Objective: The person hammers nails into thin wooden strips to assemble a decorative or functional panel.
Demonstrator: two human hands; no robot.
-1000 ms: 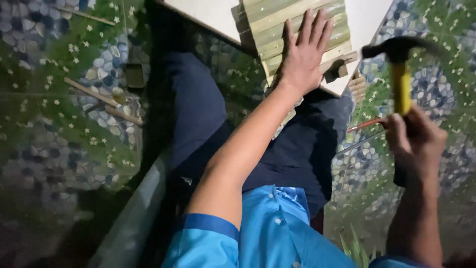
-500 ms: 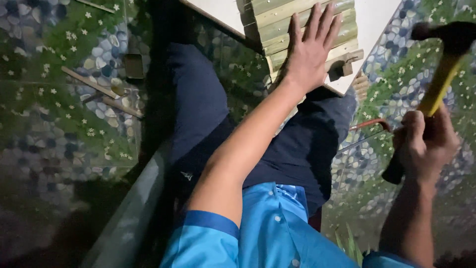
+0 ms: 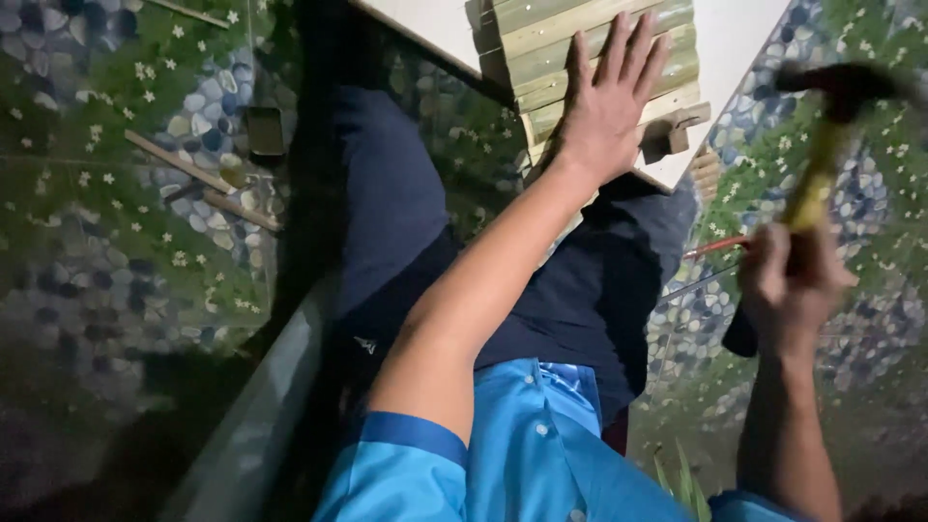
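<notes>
The right hand (image 3: 788,280), fist closed round the yellow-handled hammer (image 3: 822,145), has swung its head back in from the far right toward the bamboo slat panel (image 3: 580,48), which the flat, open left hand (image 3: 604,106) still pins on the white board (image 3: 725,39), so another blow seems under way

My left arm stretches forward, bare to the elbow, with my left hand (image 3: 607,106) pressed flat, palm down, fingers spread. My right hand (image 3: 791,275) is raised off to the side, its grip closed tight, forearm angled upward and blurred.
</notes>
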